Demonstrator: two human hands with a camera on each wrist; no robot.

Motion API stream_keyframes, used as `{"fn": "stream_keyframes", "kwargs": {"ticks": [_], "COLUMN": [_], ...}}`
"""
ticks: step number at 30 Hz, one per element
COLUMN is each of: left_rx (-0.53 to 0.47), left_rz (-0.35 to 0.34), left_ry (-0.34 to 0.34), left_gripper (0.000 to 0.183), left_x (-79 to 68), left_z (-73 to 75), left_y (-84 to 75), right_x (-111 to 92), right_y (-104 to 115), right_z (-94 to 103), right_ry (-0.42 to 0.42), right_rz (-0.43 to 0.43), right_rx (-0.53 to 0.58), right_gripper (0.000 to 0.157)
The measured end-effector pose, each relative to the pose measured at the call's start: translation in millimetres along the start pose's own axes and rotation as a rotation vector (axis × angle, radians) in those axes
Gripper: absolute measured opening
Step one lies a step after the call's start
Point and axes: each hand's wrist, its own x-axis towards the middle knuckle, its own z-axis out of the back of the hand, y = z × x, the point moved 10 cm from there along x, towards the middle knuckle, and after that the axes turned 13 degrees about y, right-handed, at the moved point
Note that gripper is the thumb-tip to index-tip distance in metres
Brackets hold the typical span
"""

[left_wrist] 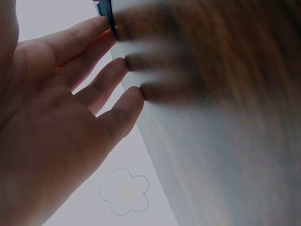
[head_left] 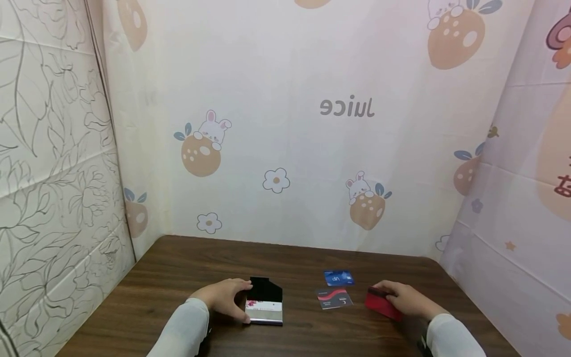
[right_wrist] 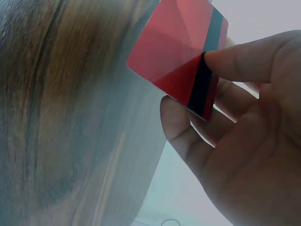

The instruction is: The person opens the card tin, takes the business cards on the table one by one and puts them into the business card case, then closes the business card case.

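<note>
Card (right_wrist: 164, 52), red, pinched in right hand (head_left: 411, 299) over right side of table (head_left: 303, 339); likely light, stiff, slippery; I'd keep hold near striped end; left hand (head_left: 224, 297) spread, touching left side of card case (head_left: 267, 292)

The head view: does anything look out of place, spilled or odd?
Yes, one thing: the word "Juice" on the rear backdrop reads backwards, as if mirrored. On the table, nothing looks spilled or visibly damaged: the blue card and grey card lie flat, the card case lies open, and the right hand holds the red card.
</note>
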Motion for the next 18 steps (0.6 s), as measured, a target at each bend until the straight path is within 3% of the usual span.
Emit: {"fn": "stream_keyframes", "kwargs": {"ticks": [4,12,18], "left_rx": [-0.001,-0.008,-0.018], "left_rz": [-0.003,-0.005,-0.003], "left_ry": [-0.004,-0.005,0.003], "left_gripper": [0.090,0.090,0.089], "left_x": [-0.4,-0.5,0.3], "left_z": [0.5,0.7,-0.9], "left_y": [-0.3,0.0,1.4], "right_x": [2.2,3.9,14.1], "right_y": [1.3,23.2,33.3], "right_z": [2.4,6.5,4.1], "right_ry": [-0.021,-0.050,-0.053], "right_rz": [-0.013,0.088,0.071], "right_rx": [0.006,-0.010,0.015], "right_gripper": [0.024,0.025,0.024]}}
